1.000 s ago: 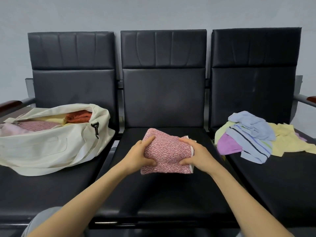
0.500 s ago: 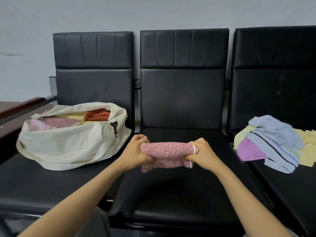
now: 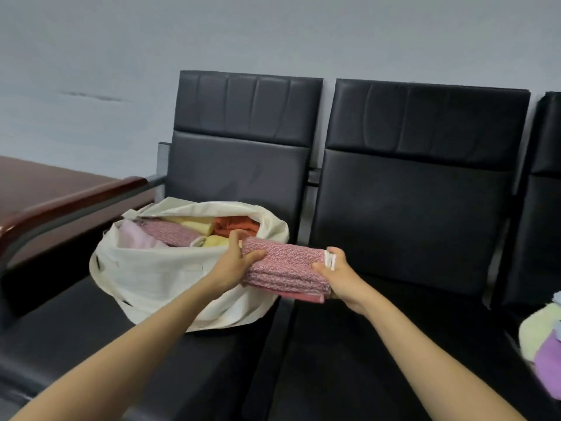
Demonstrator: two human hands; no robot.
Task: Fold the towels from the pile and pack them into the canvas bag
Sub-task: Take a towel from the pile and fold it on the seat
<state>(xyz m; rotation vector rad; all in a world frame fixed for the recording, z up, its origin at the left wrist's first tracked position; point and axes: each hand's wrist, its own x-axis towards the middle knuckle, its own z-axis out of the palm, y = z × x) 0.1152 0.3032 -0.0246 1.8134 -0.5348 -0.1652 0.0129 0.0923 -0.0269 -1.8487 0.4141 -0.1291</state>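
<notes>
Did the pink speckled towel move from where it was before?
Yes. The pink speckled towel went left: off the middle seat, up to the canvas bag on the left seat, its left end now at the bag's opening.

Wide-open cream canvas bag (image 3: 158,275), folded pastel and orange towels (image 3: 194,227) filling most of its mouth, dark wooden armrest (image 3: 69,202) to its left, black padded backrest (image 3: 243,165) behind, bare black seat cushion (image 3: 379,360) to its right.

Both bare forearms (image 3: 158,338) were stretched forward and slightly left. The left hand (image 3: 232,264) gripped one end of a folded pink speckled towel (image 3: 287,268), thumb across its front; the right hand (image 3: 341,279) clasped the other end, its fingers (image 3: 337,253) apparently wrapped behind it.
</notes>
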